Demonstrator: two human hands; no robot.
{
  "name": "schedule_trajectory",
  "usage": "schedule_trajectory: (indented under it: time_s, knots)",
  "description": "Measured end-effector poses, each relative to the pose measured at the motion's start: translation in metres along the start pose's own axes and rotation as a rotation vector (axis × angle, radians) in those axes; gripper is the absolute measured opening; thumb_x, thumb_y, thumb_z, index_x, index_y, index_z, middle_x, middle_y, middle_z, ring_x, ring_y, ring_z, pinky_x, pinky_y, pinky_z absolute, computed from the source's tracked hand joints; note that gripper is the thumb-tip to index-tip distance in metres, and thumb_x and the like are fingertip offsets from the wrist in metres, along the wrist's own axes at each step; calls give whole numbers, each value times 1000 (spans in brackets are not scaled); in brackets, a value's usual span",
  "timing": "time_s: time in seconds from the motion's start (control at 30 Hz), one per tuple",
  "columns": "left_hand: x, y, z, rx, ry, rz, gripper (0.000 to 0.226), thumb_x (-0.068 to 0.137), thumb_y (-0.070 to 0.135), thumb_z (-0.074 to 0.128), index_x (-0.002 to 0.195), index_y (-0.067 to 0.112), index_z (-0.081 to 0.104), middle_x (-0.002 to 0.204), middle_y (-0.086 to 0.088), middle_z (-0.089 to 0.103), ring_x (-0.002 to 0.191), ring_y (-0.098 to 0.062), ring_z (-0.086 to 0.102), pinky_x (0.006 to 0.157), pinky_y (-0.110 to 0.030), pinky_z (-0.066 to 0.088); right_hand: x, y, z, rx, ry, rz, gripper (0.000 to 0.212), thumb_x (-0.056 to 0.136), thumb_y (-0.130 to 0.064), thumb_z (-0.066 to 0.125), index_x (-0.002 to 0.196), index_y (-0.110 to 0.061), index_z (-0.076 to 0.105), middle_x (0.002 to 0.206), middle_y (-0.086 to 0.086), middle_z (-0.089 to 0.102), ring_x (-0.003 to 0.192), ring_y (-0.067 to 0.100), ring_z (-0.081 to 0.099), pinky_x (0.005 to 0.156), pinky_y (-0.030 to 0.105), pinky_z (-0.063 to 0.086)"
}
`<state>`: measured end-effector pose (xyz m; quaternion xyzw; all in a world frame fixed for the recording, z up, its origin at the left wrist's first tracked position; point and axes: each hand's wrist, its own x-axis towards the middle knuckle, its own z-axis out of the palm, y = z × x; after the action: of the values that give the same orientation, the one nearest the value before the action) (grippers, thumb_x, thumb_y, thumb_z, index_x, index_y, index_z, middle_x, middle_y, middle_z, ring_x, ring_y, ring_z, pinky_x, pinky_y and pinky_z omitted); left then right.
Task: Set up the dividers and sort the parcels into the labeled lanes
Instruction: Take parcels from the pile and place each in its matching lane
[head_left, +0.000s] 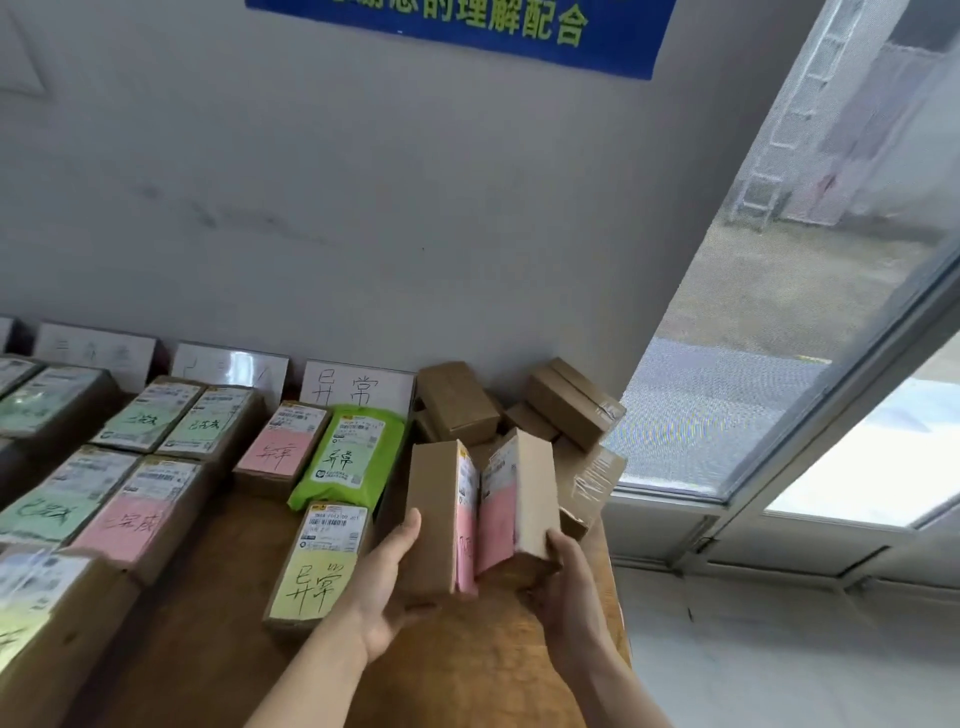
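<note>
2 oblong cardboard parcels (432, 519), pink-labelled

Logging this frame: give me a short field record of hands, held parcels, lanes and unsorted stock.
left hand: holds left box, pink label facing right
right hand: holds right box, pink label facing left
lanes: labelled parcels in rows before each lane sign
nearest lane: green mailer, pink- and yellow-labelled boxes
unsorted: pile of plain boxes, far right corner of wooden table

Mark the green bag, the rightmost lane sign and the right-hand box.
green bag (345, 457), head view, its middle
rightmost lane sign (358, 387), head view, card centre
right-hand box (537, 488), head view, brown side
</note>
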<state>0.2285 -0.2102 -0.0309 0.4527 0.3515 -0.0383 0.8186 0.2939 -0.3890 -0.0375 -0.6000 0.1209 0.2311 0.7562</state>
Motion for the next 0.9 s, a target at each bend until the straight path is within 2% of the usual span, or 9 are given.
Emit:
schedule_trajectory:
  time_s: [0.13, 0.23, 0.3, 0.4, 0.5, 0.6, 0.73, 0.8, 0.9]
  knots:
    - [-11, -14, -7, 32, 39, 32, 70, 57, 63, 72, 122, 36, 63, 122, -1, 68, 115, -27, 61, 104, -54, 43, -10, 14, 3, -126, -70, -28, 56, 67, -36, 60, 120, -18, 67, 116, 10, 71, 107, 26, 64, 90, 46, 53]
    - [-24, -20, -4, 122, -20, 108, 81, 48, 79, 73, 119, 44, 59, 121, 12, 66, 119, -20, 57, 107, -51, 41, -25, 17, 9, -167, -61, -80, 58, 68, -44, 72, 119, -20, 58, 110, 8, 72, 101, 22, 69, 79, 34, 57]
    - [-33, -21, 3, 253, -79, 187, 90, 48, 76, 79, 125, 44, 46, 112, 16, 65, 109, -11, 61, 95, -34, 50, -36, 16, 14, -253, -36, -138, 71, 61, -46, 80, 120, -22, 50, 109, 4, 70, 96, 14, 69, 69, 18, 54]
    - [-41, -21, 6, 372, -78, 286, 96, 52, 41, 91, 130, 38, 36, 105, 10, 66, 95, -3, 63, 66, -12, 51, -46, 16, 18, -314, -7, -214, 84, 51, -39, 89, 121, -20, 47, 108, 4, 70, 94, 13, 70, 65, 15, 53]
    - [-46, -20, 0, 331, -62, 289, 104, 44, 23, 99, 130, 30, 41, 103, 0, 70, 92, -12, 67, 66, -18, 54, -48, 16, 16, -287, 18, -203, 76, 48, -34, 88, 114, -17, 54, 100, 7, 73, 88, 17, 72, 66, 23, 56]
    - [-47, -13, -11, 237, -117, 218, 109, 27, 29, 94, 127, 16, 52, 96, -8, 73, 83, -21, 70, 57, -26, 54, -53, 16, 14, -219, 45, -208, 69, 43, -39, 82, 105, -14, 62, 93, 8, 75, 82, 23, 70, 75, 38, 57]
    - [-52, -5, -23, 157, -146, 190, 95, 25, 27, 88, 113, 7, 61, 71, -3, 71, 64, -18, 67, 52, -30, 52, -62, 17, 14, -140, 56, -224, 67, 45, -41, 78, 105, -16, 64, 91, 6, 72, 78, 20, 65, 74, 41, 55]
    - [-57, -3, -26, 99, -161, 192, 90, 28, 25, 86, 113, 5, 62, 77, -10, 73, 67, -23, 70, 54, -33, 54, -66, 18, 16, -98, 65, -218, 71, 48, -41, 78, 114, -22, 59, 102, 8, 73, 93, 26, 70, 86, 49, 58]
    - [-64, -5, -33, 28, -128, 212, 86, 35, 24, 86, 116, 10, 61, 93, -19, 73, 76, -29, 71, 58, -36, 57, -75, 19, 19, -67, 69, -217, 74, 51, -42, 78, 120, -25, 56, 107, 8, 72, 100, 29, 70, 90, 54, 56]
